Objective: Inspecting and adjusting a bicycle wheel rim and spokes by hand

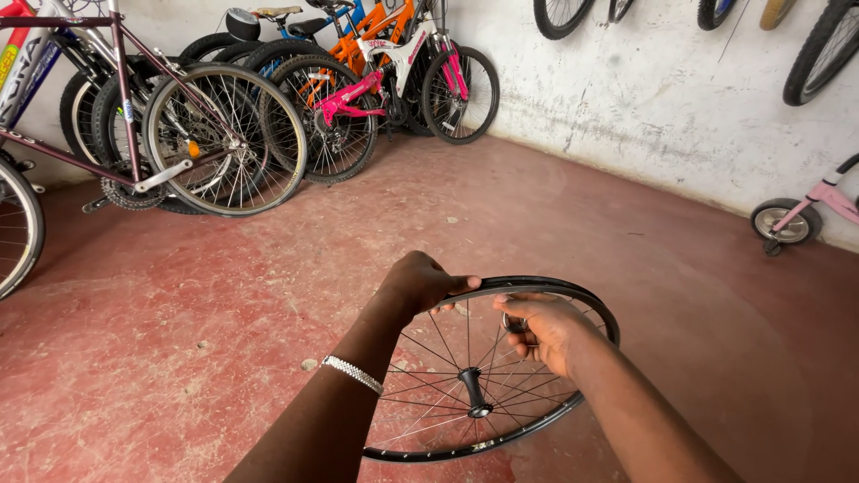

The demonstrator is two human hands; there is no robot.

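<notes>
A bare black bicycle wheel rim (pixel 501 441) with thin spokes and a black hub (pixel 472 392) is held tilted above the red floor in front of me. My left hand (pixel 420 283), with a beaded bracelet on the wrist, grips the rim's top edge. My right hand (pixel 541 328) rests inside the rim among the spokes, fingers curled on a small metal tool (pixel 513 322) near the rim.
Several bicycles (pixel 224 116) lean against the back wall at upper left, one pink and white (pixel 394 80). A small pink child's bike (pixel 805 210) stands at the right wall. Wheels and tyres (pixel 819 54) hang on the white wall. The red concrete floor (pixel 179 340) spreads all around.
</notes>
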